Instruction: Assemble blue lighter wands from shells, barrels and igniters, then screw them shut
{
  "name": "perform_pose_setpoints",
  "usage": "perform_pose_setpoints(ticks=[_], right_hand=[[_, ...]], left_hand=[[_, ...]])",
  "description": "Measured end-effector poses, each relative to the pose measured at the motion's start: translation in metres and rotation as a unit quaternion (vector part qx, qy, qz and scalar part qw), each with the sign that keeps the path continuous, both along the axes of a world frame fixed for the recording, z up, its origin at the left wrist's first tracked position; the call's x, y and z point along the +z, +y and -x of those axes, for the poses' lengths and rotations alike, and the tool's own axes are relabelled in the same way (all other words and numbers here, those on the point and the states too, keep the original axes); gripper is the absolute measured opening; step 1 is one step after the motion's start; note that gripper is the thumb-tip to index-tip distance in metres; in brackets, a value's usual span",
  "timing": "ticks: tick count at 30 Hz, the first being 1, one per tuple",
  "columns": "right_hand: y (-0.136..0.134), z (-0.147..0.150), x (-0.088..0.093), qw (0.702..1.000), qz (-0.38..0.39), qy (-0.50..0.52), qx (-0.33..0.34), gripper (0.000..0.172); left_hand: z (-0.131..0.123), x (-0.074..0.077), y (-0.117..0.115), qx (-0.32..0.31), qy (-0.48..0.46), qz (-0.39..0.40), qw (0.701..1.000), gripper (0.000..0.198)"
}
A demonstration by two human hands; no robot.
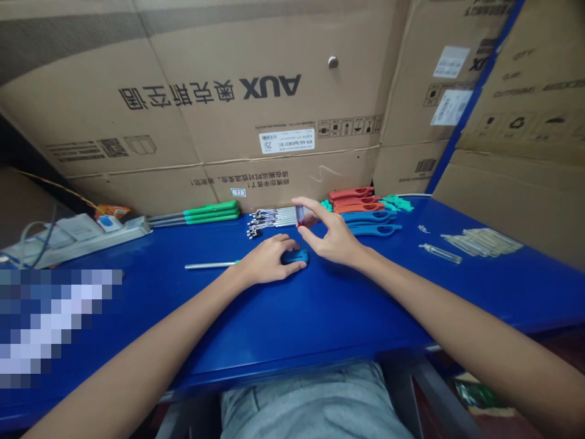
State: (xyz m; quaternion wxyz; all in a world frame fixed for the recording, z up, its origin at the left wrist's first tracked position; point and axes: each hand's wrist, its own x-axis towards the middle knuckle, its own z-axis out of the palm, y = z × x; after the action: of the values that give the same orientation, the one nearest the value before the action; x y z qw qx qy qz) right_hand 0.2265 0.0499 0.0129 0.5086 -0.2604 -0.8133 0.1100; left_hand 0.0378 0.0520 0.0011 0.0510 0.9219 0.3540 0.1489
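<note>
My left hand [269, 261] is wrapped round a blue plastic handle [300, 256] that lies on the blue table. A thin metal rod [209, 266] sticks out to the left from under this hand, in line with the handle. Above it, my right hand [337, 236] pinches a small screwdriver [300, 214] by its transparent and reddish grip, between thumb and forefinger. The screwdriver stands upright, its thin shaft pointing down at the blue handle. Whether the tip sits in a screw is too small to tell.
Behind my hands lie silvery rods with wires [278, 217], red handle shells [351, 194] and blue handle shells [372, 229]. Green-handled rods [212, 212] and a power strip [91, 241] are at left. Transparent plastic pieces [484, 242] lie right. Cardboard [196, 134] walls the back.
</note>
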Motion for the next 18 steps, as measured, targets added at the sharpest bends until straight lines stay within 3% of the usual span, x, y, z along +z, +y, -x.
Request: perform_pose_setpoints(ticks=[11, 18], right_hand=[[0.0018, -0.0008, 0.0006, 1.000, 0.002, -0.001, -0.025, 0.049], [0.0004, 0.0013, 0.0003, 1.000, -0.003, 0.005, 0.007, 0.050]], left_hand=[[0.0003, 0.0007, -0.0002, 0.001, -0.002, -0.002, 1.000, 0.033], [-0.0002, -0.0002, -0.0003, -0.004, 0.000, -0.009, 1.000, 0.033]])
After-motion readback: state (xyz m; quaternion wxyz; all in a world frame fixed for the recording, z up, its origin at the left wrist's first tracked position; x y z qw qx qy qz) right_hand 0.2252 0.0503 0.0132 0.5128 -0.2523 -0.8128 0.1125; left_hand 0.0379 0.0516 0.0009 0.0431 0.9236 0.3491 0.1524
